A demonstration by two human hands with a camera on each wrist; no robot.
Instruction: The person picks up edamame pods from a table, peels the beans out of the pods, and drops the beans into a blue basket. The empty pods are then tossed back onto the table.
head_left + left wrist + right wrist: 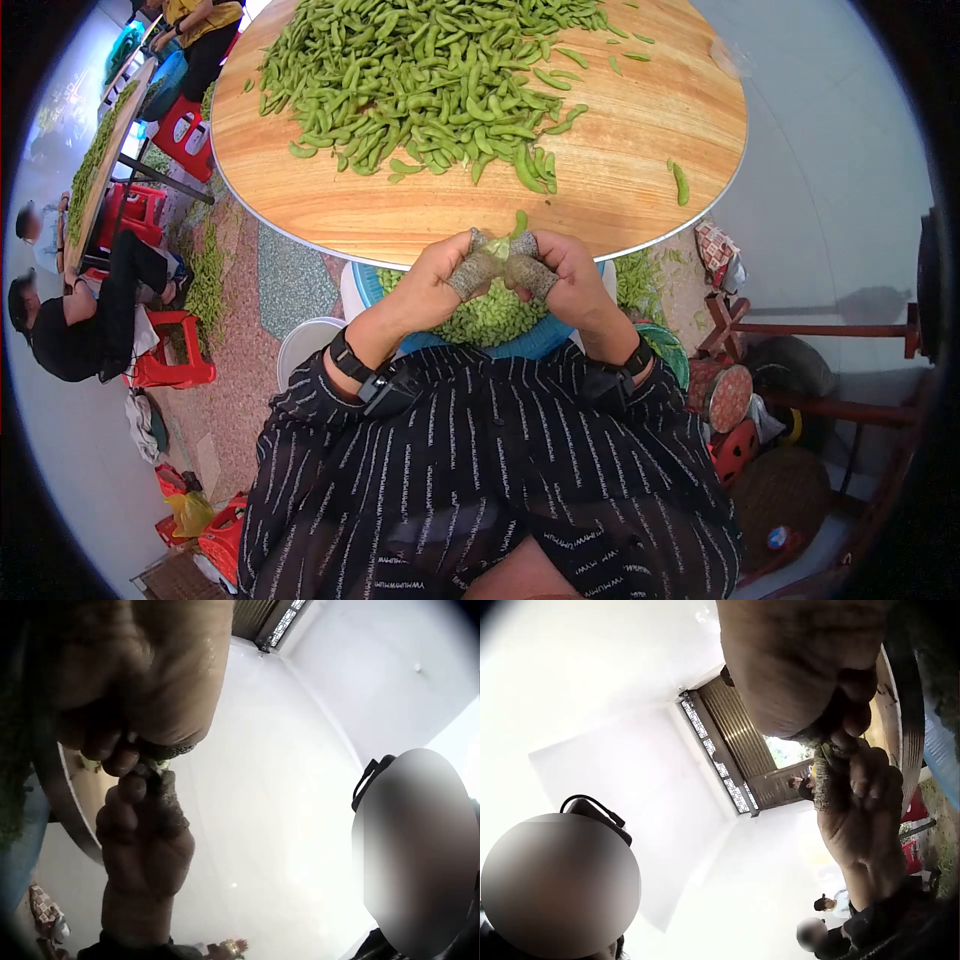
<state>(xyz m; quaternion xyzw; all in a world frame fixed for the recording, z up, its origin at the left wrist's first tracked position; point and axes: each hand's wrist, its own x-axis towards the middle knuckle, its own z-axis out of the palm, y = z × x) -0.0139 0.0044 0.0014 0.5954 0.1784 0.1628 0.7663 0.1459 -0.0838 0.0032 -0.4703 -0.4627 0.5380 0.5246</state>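
Both hands meet at the table's near edge, above a blue basin (415,343) of shelled green soybeans (490,318). My left hand (432,285) and my right hand (578,278) pinch a green soybean pod (519,224) between thumbs and fingertips. One end of the pod sticks up from the right fingers; the rest is mostly hidden. Grey speckled covers (473,274) wrap the thumbs. In the left wrist view, the right hand (146,847) faces the left with fingers curled. The right wrist view shows the left hand (866,817) curled the same way.
A big heap of soybean pods (420,80) lies on the round wooden table (640,140), with a few loose pods to its right. A white bucket (300,345) stands at the left. Red stools (175,350) and seated people are farther left; wooden furniture (820,330) stands right.
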